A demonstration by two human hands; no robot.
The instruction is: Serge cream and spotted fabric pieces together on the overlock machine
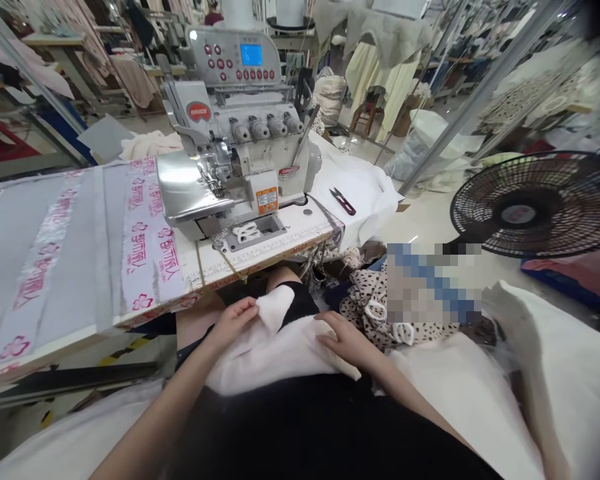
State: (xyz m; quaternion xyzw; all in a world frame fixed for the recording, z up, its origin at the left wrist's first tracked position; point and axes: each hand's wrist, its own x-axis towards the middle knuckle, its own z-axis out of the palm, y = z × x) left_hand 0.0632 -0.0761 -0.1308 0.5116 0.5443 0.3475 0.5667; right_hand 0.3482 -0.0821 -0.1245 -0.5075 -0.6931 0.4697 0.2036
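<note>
White fabric piece (280,350), soft-surfaced, one: lying across the lap, between and beneath the fingers of both hands, one corner raised at the left fingertips. Left hand (239,320): thumb and forefinger closed on the edge of that raised corner. Right hand (347,340): thumb and fingers parted, laid on the upper surface of the same piece, apart from the left. Black garment (280,427) of the wearer: on the near side of both hands. Overlock sewing machine (275,157), white, with four tension dials: beyond the fingers, well apart from them. Control panel (220,50) with lit blue display (251,55): on top of the machine, farther from the fingers. Sewing table (300,235), with a ruler strip along the near edge: just beyond the fingertips. Plastic covering (95,247), printed in pink: on the tabletop to the left of the left fingers. Thread snips (343,201), dark-handled: beyond the right fingers, on white cloth (375,193). Spotted fabric (373,283), black on pale: just right of the right fingers. Black fan (570,207): farther right, well apart from the fingers.
</note>
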